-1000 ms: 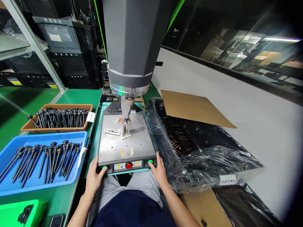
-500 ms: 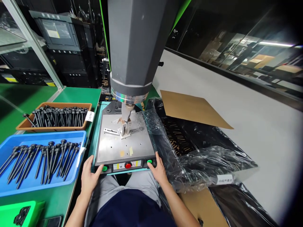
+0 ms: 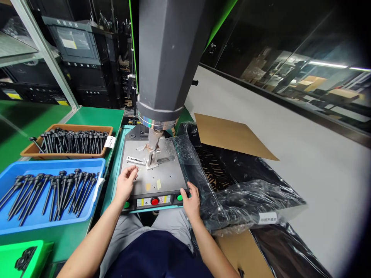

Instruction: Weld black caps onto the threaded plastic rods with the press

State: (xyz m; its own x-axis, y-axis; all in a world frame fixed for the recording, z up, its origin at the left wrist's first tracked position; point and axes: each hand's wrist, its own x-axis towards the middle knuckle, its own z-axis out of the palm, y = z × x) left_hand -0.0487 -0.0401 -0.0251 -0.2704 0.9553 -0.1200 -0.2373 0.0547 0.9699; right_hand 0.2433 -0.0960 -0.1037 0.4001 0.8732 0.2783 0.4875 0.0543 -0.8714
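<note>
My left hand (image 3: 126, 184) hovers over the left front of the metal plate (image 3: 145, 185), fingers loosely bent, with nothing seen in it. It is nearest to a small slotted bracket (image 3: 136, 160). My right hand (image 3: 191, 200) rests at the plate's right front corner, fingers apart, its thumb beside the right green button (image 3: 179, 197). A small upright fixture (image 3: 152, 157) stands on the plate directly under the tapered metal tip (image 3: 154, 139) of the press (image 3: 162, 58). Whether the tip touches a part there is hard to make out. A red button (image 3: 155, 201) sits between the green ones.
On the left, a blue tray (image 3: 95, 166) and an orange-brown tray (image 3: 69, 156) hold many black long-stemmed parts. A green bin (image 3: 43, 251) sits nearer. To the right lies a plastic-lined box (image 3: 249, 197) of dark parts, with a cardboard sheet (image 3: 234, 135) behind.
My left hand has left the left green button and moved forward over the plate. My right hand stays by the right button, its thumb shifted back slightly. The view has shifted a little.
</note>
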